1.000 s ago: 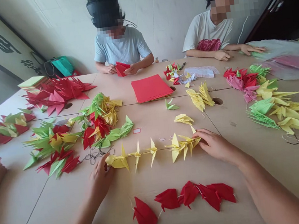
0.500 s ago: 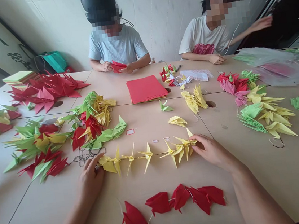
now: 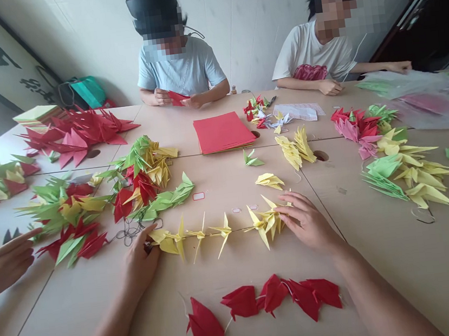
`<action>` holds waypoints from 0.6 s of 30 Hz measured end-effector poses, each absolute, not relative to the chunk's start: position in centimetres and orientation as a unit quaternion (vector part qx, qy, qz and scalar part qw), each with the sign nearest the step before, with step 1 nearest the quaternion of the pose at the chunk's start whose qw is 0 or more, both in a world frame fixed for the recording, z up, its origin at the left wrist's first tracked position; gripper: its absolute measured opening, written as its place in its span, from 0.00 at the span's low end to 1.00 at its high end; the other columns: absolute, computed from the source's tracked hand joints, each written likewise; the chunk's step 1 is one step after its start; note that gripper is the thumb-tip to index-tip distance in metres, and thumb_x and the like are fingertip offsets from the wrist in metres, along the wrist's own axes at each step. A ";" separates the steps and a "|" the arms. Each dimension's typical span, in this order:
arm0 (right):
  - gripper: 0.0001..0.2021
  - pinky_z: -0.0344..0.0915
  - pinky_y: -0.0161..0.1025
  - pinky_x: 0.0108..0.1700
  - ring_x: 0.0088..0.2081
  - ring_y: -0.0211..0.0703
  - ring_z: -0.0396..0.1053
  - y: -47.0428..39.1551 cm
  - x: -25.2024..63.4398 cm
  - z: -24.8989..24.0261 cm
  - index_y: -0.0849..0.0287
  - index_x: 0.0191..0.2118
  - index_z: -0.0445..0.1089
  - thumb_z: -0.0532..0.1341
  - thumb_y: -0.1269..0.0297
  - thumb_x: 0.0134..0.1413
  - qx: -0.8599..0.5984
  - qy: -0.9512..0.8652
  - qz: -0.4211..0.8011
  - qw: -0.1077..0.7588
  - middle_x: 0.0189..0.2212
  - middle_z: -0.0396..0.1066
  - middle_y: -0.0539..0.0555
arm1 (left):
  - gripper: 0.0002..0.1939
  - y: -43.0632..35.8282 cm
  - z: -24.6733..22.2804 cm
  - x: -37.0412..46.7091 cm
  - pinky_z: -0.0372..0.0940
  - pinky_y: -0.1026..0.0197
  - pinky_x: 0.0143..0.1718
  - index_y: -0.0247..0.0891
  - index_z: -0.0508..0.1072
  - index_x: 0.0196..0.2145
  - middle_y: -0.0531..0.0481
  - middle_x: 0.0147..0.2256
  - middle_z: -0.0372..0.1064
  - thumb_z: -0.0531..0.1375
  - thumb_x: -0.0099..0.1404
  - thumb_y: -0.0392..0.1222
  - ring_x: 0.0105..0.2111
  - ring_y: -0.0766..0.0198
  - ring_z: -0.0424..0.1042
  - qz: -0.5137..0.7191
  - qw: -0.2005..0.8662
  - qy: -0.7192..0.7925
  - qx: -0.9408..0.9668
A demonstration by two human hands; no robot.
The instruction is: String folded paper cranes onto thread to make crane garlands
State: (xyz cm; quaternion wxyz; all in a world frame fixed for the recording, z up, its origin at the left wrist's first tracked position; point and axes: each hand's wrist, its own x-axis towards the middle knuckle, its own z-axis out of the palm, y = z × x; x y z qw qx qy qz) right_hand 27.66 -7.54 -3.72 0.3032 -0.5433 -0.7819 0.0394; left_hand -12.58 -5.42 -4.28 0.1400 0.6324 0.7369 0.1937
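Several yellow folded paper cranes (image 3: 225, 233) are threaded along a dark string in front of me. At the left end of this row, my left hand (image 3: 142, 262) is closed with its fingertips pinching by the first crane. My right hand (image 3: 309, 223) is at the other end, its fingers curled over the bunched yellow cranes and gripping them; the fingers partly hide the last crane. Between the hands the cranes are unevenly spaced, closer together on the right. Nearer to me lies a string of red paper cranes (image 3: 273, 295) on white thread.
Piles of coloured cranes (image 3: 69, 203) lie to the left, more strings (image 3: 406, 165) to the right. Red paper sheets (image 3: 222, 131) are stacked mid-table. Another person's hand (image 3: 5, 266) is at far left. Two people (image 3: 179, 67) sit opposite; one folds red paper.
My right hand has shifted slightly left along the bunched cranes. Another person's hand has come in from the left. The person at right has lowered an arm to the table.
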 end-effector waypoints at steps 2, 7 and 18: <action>0.11 0.65 0.55 0.55 0.54 0.52 0.65 -7.6 27.3 -3.9 0.54 0.41 0.74 0.55 0.69 0.61 -0.540 -0.782 0.025 0.309 0.46 0.71 0.58 | 0.24 -5.4 -4.3 -12.6 0.63 0.63 0.29 0.41 0.70 0.50 0.51 0.33 0.73 0.54 0.55 0.41 0.24 0.64 0.69 0.196 0.142 0.735 0.633; 0.10 0.63 0.55 0.58 0.57 0.52 0.61 -7.9 26.3 -3.6 0.54 0.46 0.72 0.59 0.67 0.58 -0.516 -0.800 0.008 0.306 0.51 0.69 0.57 | 0.24 -5.5 -4.4 -12.6 0.63 0.63 0.30 0.40 0.70 0.50 0.51 0.33 0.73 0.53 0.54 0.40 0.25 0.64 0.68 0.198 0.143 0.733 0.635; 0.11 0.57 0.61 0.60 0.61 0.58 0.56 -8.1 25.3 -3.4 0.50 0.44 0.74 0.61 0.59 0.57 -0.459 -0.849 -0.002 0.262 0.55 0.66 0.57 | 0.24 -5.7 -4.5 -12.6 0.62 0.64 0.29 0.41 0.70 0.50 0.52 0.32 0.73 0.53 0.54 0.39 0.24 0.65 0.68 0.206 0.149 0.728 0.637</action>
